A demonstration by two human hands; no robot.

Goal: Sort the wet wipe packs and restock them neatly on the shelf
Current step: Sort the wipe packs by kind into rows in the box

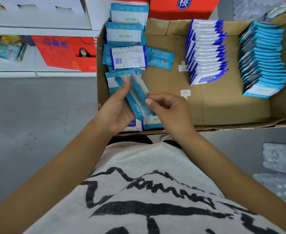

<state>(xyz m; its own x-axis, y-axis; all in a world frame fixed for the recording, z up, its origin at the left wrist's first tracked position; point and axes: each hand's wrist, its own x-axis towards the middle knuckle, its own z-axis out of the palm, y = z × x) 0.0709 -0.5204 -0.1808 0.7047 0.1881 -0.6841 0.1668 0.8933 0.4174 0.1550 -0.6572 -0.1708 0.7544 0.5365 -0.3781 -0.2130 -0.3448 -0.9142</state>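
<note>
Left hand point(120, 107) grips teal packs point(136, 103), apparently fanned for sorting; right hand point(169, 110) pinches one edge, centre frame.

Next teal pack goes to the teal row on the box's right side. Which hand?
Probably right. The right hand pinches the top teal pack and is nearer the teal row. The left hand grips the bundle, farther away.

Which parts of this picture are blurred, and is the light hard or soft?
Head view: the held packs in the left hand and right hand are motion-smeared; the dark-blue row and teal row in the cardboard box are sharp. Head view: light soft, even, no glare; box edges bow.
</note>
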